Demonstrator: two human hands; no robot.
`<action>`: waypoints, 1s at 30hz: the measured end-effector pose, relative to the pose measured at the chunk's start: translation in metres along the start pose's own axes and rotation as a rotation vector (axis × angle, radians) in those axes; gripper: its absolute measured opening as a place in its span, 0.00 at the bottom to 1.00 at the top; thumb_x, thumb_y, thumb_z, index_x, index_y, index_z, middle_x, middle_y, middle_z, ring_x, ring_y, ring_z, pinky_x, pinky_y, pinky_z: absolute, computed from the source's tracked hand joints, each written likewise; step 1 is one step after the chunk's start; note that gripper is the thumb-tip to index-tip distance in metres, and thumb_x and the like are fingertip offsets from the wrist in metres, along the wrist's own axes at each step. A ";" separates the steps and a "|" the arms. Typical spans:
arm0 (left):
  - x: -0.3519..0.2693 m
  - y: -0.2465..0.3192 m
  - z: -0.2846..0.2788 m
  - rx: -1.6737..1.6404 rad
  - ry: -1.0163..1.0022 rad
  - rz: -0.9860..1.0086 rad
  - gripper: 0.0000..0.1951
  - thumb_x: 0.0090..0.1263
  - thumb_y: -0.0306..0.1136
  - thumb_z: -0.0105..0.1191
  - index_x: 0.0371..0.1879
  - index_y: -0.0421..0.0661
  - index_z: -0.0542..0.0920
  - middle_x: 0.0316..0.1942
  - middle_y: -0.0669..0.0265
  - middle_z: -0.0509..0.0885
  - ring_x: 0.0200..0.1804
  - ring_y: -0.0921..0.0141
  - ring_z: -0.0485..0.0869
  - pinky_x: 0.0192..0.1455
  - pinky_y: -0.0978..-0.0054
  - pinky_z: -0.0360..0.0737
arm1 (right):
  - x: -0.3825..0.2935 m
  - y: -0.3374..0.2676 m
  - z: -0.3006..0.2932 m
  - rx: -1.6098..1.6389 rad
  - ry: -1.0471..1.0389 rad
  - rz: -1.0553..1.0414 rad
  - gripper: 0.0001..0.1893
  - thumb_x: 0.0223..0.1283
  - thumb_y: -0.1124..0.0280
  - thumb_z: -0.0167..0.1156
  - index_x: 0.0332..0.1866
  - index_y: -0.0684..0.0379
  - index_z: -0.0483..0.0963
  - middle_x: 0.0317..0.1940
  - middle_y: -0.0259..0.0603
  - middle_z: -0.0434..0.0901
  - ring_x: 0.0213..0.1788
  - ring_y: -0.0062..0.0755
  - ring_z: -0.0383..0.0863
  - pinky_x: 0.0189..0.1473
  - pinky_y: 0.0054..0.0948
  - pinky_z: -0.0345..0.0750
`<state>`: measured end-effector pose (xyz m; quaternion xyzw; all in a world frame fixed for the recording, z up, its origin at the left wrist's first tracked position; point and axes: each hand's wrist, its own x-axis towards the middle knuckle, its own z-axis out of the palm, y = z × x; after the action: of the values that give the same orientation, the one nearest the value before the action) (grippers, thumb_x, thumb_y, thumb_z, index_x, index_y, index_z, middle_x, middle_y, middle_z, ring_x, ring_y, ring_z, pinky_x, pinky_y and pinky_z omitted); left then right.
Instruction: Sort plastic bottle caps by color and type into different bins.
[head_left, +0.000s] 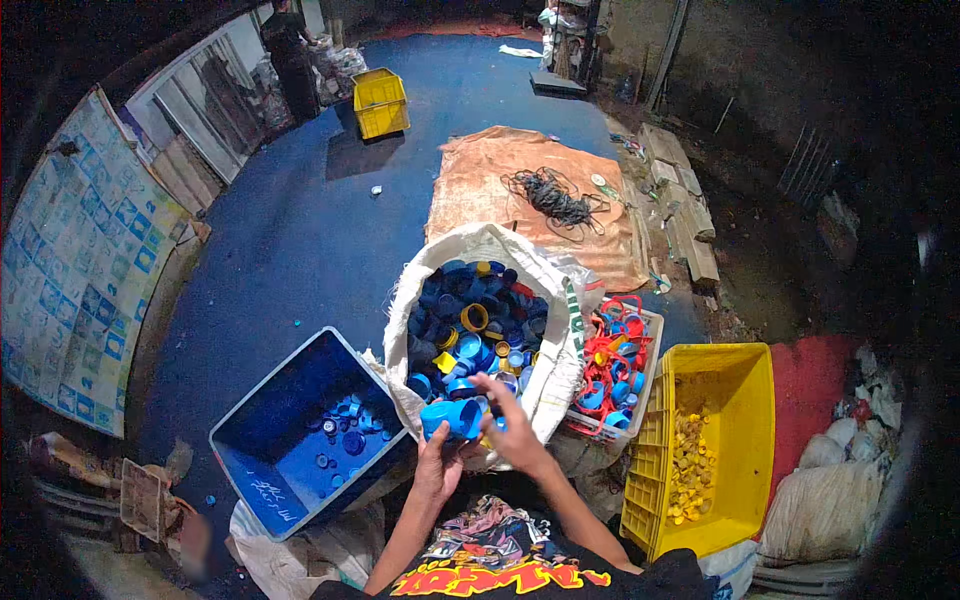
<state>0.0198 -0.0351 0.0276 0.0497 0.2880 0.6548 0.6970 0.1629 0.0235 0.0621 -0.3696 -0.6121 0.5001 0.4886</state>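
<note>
My left hand (437, 466) grips a light-blue plastic cap (451, 418), cup-shaped and lying on its side, over the near rim of a white woven sack (559, 375). My right hand (517, 435), slightly blurred, is just right of that cap. Its fingers are apart, and I see nothing held in it. Plastic caps (474, 318) fill the sack's mouth, mostly blue, with some yellow and a few red. To the left is a blue crate (262, 480) with scattered blue caps (353, 442) inside. A yellow crate (739, 450) on the right contains small yellow caps (690, 480).
A white basket (646, 375) of red and blue plastic pieces stands between sack and yellow crate. Beyond the sack, tangled black cord (559, 199) lies on an orange tarp (480, 180). Another yellow crate (381, 105) sits farther back, near a standing person (291, 60).
</note>
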 end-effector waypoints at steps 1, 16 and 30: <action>-0.001 0.001 0.003 0.000 0.000 -0.004 0.31 0.69 0.35 0.61 0.68 0.52 0.60 0.61 0.57 0.71 0.60 0.57 0.78 0.57 0.54 0.82 | 0.007 0.012 -0.011 -0.001 0.003 0.002 0.30 0.57 0.61 0.66 0.64 0.61 0.69 0.61 0.49 0.73 0.63 0.49 0.71 0.60 0.42 0.70; -0.005 0.017 0.014 0.096 -0.037 -0.039 0.34 0.68 0.38 0.61 0.69 0.51 0.56 0.61 0.52 0.73 0.58 0.46 0.80 0.54 0.58 0.84 | 0.045 0.069 -0.065 -1.574 -0.382 -0.127 0.12 0.43 0.75 0.61 0.38 0.59 0.79 0.39 0.42 0.77 0.49 0.44 0.73 0.48 0.40 0.71; -0.005 0.019 0.016 0.035 -0.026 -0.056 0.33 0.69 0.37 0.60 0.69 0.53 0.56 0.63 0.50 0.71 0.60 0.45 0.78 0.54 0.57 0.85 | 0.041 -0.004 -0.064 0.371 0.057 0.260 0.22 0.72 0.61 0.54 0.65 0.62 0.67 0.60 0.47 0.77 0.59 0.33 0.79 0.58 0.32 0.78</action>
<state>0.0105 -0.0321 0.0506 0.0625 0.2918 0.6292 0.7177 0.2149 0.0776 0.0764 -0.3632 -0.4430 0.6521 0.4967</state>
